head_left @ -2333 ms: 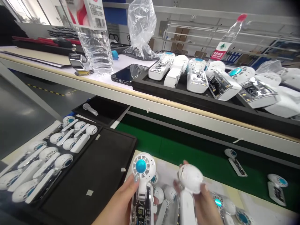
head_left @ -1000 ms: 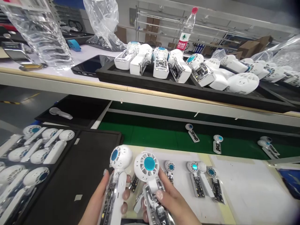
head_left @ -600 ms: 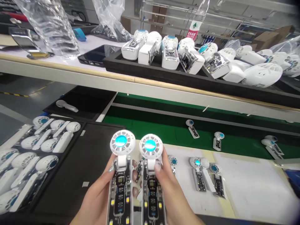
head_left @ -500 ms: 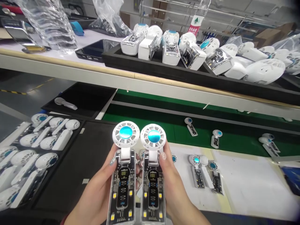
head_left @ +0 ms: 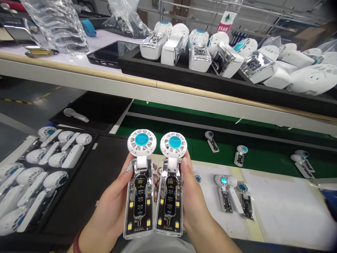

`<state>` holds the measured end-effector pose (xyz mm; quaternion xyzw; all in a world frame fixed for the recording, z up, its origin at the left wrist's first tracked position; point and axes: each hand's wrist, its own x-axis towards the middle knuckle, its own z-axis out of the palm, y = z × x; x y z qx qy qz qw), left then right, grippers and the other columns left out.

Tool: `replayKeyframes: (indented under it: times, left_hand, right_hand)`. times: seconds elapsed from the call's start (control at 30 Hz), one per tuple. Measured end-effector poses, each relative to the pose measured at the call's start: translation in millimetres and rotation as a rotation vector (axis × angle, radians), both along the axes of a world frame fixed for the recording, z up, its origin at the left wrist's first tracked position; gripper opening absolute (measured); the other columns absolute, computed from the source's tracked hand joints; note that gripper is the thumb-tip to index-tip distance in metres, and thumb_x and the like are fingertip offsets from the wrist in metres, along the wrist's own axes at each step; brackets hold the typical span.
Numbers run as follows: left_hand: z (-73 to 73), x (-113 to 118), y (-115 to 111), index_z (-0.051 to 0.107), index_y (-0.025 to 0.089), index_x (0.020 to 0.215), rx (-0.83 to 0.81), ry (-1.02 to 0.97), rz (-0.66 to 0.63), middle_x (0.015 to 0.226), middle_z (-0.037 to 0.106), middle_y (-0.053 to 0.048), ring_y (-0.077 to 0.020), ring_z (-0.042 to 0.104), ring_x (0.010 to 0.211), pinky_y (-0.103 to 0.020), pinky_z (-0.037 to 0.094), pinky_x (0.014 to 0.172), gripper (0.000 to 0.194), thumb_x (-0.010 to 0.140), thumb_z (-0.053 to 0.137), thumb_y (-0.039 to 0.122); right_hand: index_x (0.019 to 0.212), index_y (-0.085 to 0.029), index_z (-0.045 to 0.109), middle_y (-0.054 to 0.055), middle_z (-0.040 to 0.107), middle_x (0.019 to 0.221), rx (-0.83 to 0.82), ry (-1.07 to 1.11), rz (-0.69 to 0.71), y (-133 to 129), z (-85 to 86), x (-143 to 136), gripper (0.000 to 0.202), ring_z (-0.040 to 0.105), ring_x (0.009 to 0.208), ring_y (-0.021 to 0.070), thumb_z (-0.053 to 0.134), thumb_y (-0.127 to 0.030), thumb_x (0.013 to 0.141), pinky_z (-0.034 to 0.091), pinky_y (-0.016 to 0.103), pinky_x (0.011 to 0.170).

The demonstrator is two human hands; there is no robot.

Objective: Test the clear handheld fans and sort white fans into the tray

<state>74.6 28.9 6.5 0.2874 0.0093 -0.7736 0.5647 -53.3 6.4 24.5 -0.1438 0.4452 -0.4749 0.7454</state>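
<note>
My left hand [head_left: 112, 202] is closed around a handheld fan [head_left: 139, 196] with a white round head, a blue centre disc and a clear body showing its circuit board. A matching handheld fan [head_left: 170, 196] is in my right hand [head_left: 195, 195]. The two fans stand side by side, heads up, their clear fronts facing me. Their lower ends nearly touch while the heads are slightly apart. Small displays and yellow squares show through both bodies. My thumbs lie along the outer edges; the other fingers are mostly hidden behind the fans.
At left, a black tray [head_left: 86, 186] holds rows of fans. More fans [head_left: 229, 193] lie on the white worktop [head_left: 286, 203] and the green belt [head_left: 196, 140]. Above runs a shelf edge [head_left: 155, 86] bearing a black tray [head_left: 205, 75] of fans and a plastic bottle [head_left: 226, 21].
Both fans have moved up a little, so their lower ends now show. Their heads have spread apart and the bodies lean together at the bottom. The view has shifted slightly.
</note>
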Motion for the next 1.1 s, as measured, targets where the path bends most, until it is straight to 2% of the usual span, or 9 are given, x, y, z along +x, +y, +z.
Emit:
replayKeyframes:
  times: [0.23, 0.37, 0.5, 0.6, 0.73, 0.8, 0.9, 0.97, 1.1]
  left_hand:
    - [-6.1, 11.7, -2.0, 0.028, 0.037, 0.132, 0.044, 0.048, 0.024, 0.116, 0.06, -0.001, -0.0232, 0.056, 0.105, -0.038, 0.045, 0.091, 0.059, 0.081, 0.051, 0.021]
    - [-11.2, 20.4, 3.5, 0.021, 0.043, 0.133, 0.045, 0.047, 0.055, 0.119, 0.058, 0.001, -0.0223, 0.056, 0.106, -0.038, 0.043, 0.093, 0.066, 0.079, 0.053, 0.022]
    - [-18.9, 28.4, 7.5, 0.016, 0.044, 0.134, 0.035, -0.078, 0.092, 0.121, 0.057, 0.002, -0.0227, 0.052, 0.111, -0.039, 0.037, 0.098, 0.072, 0.077, 0.055, 0.024]
    - [-48.7, 49.8, 6.8, 0.018, 0.042, 0.134, 0.025, -0.363, 0.089, 0.128, 0.051, 0.002, -0.0238, 0.046, 0.118, -0.04, 0.031, 0.103, 0.076, 0.074, 0.06, 0.023]
    - [-109.5, 113.3, 1.0, 0.021, 0.031, 0.136, 0.164, -0.692, 0.082, 0.136, 0.042, -0.002, -0.0256, 0.037, 0.125, -0.042, 0.021, 0.108, 0.078, 0.07, 0.061, 0.02]
    - [-121.6, 143.9, -1.2, 0.017, 0.026, 0.138, 0.222, -0.735, 0.134, 0.131, 0.047, -0.004, -0.0275, 0.041, 0.121, -0.043, 0.024, 0.105, 0.078, 0.072, 0.058, 0.023]
    - [-97.7, 163.1, 0.0, 0.016, 0.032, 0.138, 0.179, -0.699, 0.192, 0.111, 0.061, -0.004, -0.0253, 0.058, 0.098, -0.041, 0.044, 0.087, 0.073, 0.076, 0.054, 0.031]
    - [-63.0, 160.1, 1.7, 0.019, 0.037, 0.136, 0.072, -0.659, 0.236, 0.107, 0.061, -0.003, -0.0205, 0.06, 0.088, -0.034, 0.049, 0.074, 0.069, 0.077, 0.054, 0.029]
    - [-1.7, 147.0, 3.4, 0.02, 0.036, 0.136, -0.19, -0.536, 0.286, 0.106, 0.059, -0.005, -0.0199, 0.058, 0.085, -0.033, 0.051, 0.069, 0.066, 0.079, 0.048, 0.02]
  right_hand:
    - [0.132, -0.05, 0.016, -0.003, 0.058, 0.118, 0.096, -0.065, 0.014, -6.2, -7.4, 12.8, 0.066, 0.062, 0.088, 0.0235, 0.055, -0.046, 0.078, 0.051, 0.041, 0.07]
    - [0.132, -0.05, 0.015, -0.004, 0.06, 0.114, 0.094, -0.084, 0.024, -6.2, -9.7, 24.3, 0.065, 0.062, 0.088, 0.0225, 0.053, -0.046, 0.079, 0.05, 0.042, 0.074]
    - [0.134, -0.043, 0.02, -0.003, 0.058, 0.118, 0.075, 0.012, 0.076, -6.9, -27.6, 33.4, 0.068, 0.059, 0.096, 0.0229, 0.055, -0.049, 0.076, 0.049, 0.04, 0.08]
    - [0.135, -0.039, 0.018, 0.0, 0.055, 0.122, 0.004, 0.081, 0.137, -8.9, -57.2, 37.2, 0.079, 0.056, 0.105, 0.0254, 0.063, -0.044, 0.071, 0.045, 0.043, 0.087]
    - [0.132, -0.029, 0.03, 0.004, 0.052, 0.127, -0.135, 0.185, 0.284, -17.9, -102.5, 44.1, 0.075, 0.043, 0.12, 0.0236, 0.068, -0.038, 0.068, 0.027, 0.041, 0.105]
    - [0.129, -0.028, 0.035, 0.003, 0.05, 0.129, -0.121, 0.219, 0.367, -23.5, -115.6, 50.3, 0.068, 0.038, 0.124, 0.0212, 0.066, -0.039, 0.07, 0.022, 0.039, 0.108]
    - [0.129, -0.028, 0.037, 0.002, 0.051, 0.129, -0.038, 0.187, 0.373, -30.1, -117.1, 63.1, 0.067, 0.039, 0.124, 0.02, 0.066, -0.041, 0.07, 0.028, 0.036, 0.105]
    - [0.128, -0.027, 0.039, 0.003, 0.055, 0.125, -0.009, 0.174, 0.332, -34.1, -111.6, 73.9, 0.066, 0.045, 0.119, 0.0219, 0.066, -0.041, 0.069, 0.034, 0.036, 0.101]
    - [0.127, -0.027, 0.041, 0.004, 0.062, 0.113, 0.036, 0.162, 0.346, -41.9, -104.5, 96.3, 0.064, 0.055, 0.106, 0.0239, 0.066, -0.04, 0.069, 0.04, 0.039, 0.095]
